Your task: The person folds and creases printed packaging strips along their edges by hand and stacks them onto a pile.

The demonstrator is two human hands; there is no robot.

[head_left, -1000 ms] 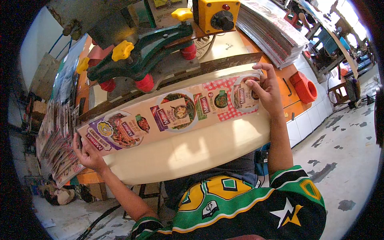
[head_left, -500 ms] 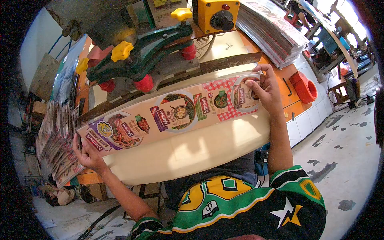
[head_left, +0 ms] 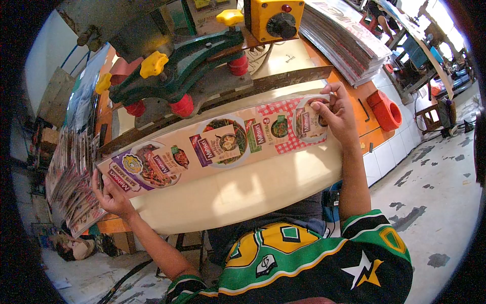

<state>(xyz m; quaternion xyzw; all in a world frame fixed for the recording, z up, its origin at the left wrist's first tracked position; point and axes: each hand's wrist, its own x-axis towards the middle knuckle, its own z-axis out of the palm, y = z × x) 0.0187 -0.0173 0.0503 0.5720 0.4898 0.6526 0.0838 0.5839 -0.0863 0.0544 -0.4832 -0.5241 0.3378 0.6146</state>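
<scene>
A long printed strip [head_left: 217,142] with pictures of food dishes lies slantwise on a cream-coloured surface [head_left: 238,187]. My left hand [head_left: 112,196] holds the strip's lower left end, thumb and fingers at its edge. At the other end, my right hand [head_left: 335,110] pinches the upper right corner between thumb and forefinger. Just beyond the strip's far edge runs a dark metal bar [head_left: 291,77]. Above it stands a machine with a dark green arm [head_left: 177,76], yellow knobs [head_left: 154,64] and red round parts [head_left: 182,105].
A yellow control box [head_left: 273,20] with a black dial is at the top. Stacks of printed sheets stand at the upper right [head_left: 347,40] and on the left [head_left: 76,172]. An orange-red roll-shaped object [head_left: 383,110] and a hex key [head_left: 363,110] lie at the table's right edge.
</scene>
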